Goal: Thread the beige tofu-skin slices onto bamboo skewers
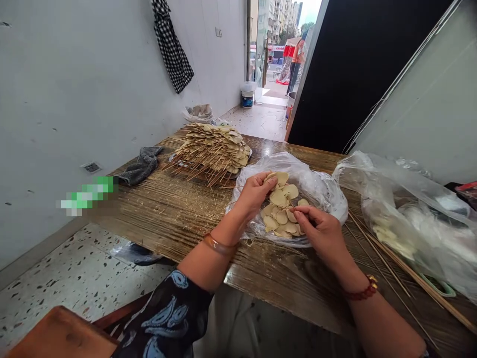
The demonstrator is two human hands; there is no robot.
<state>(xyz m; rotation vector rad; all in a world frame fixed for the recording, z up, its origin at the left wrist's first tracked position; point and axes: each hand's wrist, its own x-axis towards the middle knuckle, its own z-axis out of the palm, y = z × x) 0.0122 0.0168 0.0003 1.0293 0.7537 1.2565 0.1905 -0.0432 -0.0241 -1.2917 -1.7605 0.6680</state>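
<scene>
My left hand [257, 191] is closed round a thin wooden skewer threaded with pale, flat slices [283, 194] that look like potato. The skewer's bare end sticks out to the left of the hand. My right hand [320, 226] pinches at the skewer's right end, close to the slices; the exact grip is partly hidden by the fingers. Both hands are above an opened clear plastic bag [328, 194], in which a heap of loose slices [281, 221] lies.
Loaded skewers [214, 149] are piled on a tray at the table's far left, beside a grey cloth [141, 166]. Bare skewers [395, 258] lie to the right, by another plastic bag [421, 219]. A wooden stool [61, 333] stands lower left. Beyond the doorway is a person [297, 57].
</scene>
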